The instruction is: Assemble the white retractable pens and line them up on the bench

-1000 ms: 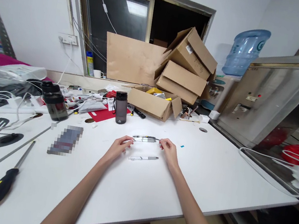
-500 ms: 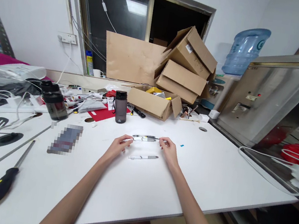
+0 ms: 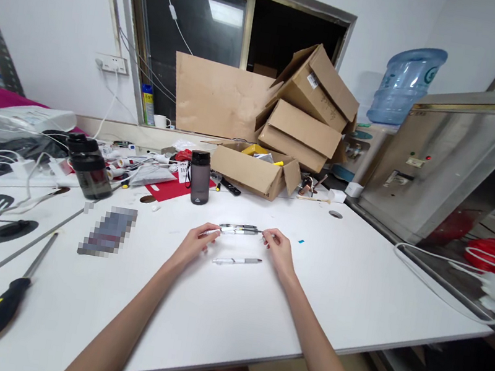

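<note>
Two pens lie close together across the table in front of me, a dark pen (image 3: 236, 226) behind a white and grey pen (image 3: 243, 231). My left hand (image 3: 199, 240) is closed at their left ends, thumb and fingertips around the white pen's end. At the right ends, my right hand (image 3: 278, 248) has its fingers curled and pinched at a thin dark tip. Exactly which pen that tip belongs to is hard to see. Nearer to me, between my wrists, a second white pen (image 3: 237, 261) with a grey end lies apart, untouched by either hand.
A screwdriver (image 3: 8, 298) and a pixelated flat object (image 3: 108, 231) lie at left. Behind stand a dark bottle (image 3: 200, 181), another bottle (image 3: 90, 170) and an open cardboard box (image 3: 249, 172). A small blue scrap (image 3: 301, 241) lies right of my hand. Cables (image 3: 443, 285) cross the right edge.
Almost nothing differs. The pens at my fingers show only a tiny shift, and both hands keep their places.
</note>
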{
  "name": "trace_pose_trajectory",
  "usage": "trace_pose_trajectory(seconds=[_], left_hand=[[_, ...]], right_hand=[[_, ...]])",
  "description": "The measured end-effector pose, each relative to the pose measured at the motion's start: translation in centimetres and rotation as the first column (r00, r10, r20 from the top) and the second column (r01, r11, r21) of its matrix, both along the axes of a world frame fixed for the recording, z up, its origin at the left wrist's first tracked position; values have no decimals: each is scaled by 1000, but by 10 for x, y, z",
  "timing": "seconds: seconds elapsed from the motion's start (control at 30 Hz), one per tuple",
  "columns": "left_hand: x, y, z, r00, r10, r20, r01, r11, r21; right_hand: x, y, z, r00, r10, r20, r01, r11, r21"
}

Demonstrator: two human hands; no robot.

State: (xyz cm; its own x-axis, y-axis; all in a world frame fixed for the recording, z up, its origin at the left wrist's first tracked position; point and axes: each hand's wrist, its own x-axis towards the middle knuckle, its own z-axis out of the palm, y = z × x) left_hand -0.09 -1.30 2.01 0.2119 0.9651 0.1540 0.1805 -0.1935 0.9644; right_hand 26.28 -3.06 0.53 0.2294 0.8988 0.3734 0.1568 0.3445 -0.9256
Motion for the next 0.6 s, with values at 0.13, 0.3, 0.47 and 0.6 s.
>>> trace_pose_trajectory(seconds=[0.13, 0.3, 0.47, 0.6], left_hand=[[0, 0, 0, 1000, -10, -21, 10, 1000, 15], [2, -2, 2, 994, -29, -103, 35, 998, 59], [5, -4, 3, 985, -74, -154, 96, 985, 142], [6, -7, 6, 986, -73, -151, 99, 980, 170]], right_hand=[[-2, -1, -2, 999, 12, 45, -11, 1000, -6], [-9, -6, 1, 991, 77, 108, -80, 996, 26], [-15, -11, 2, 977, 160, 144, -161, 987, -9], [-15, -9, 0, 977, 168, 131, -164, 986, -41]])
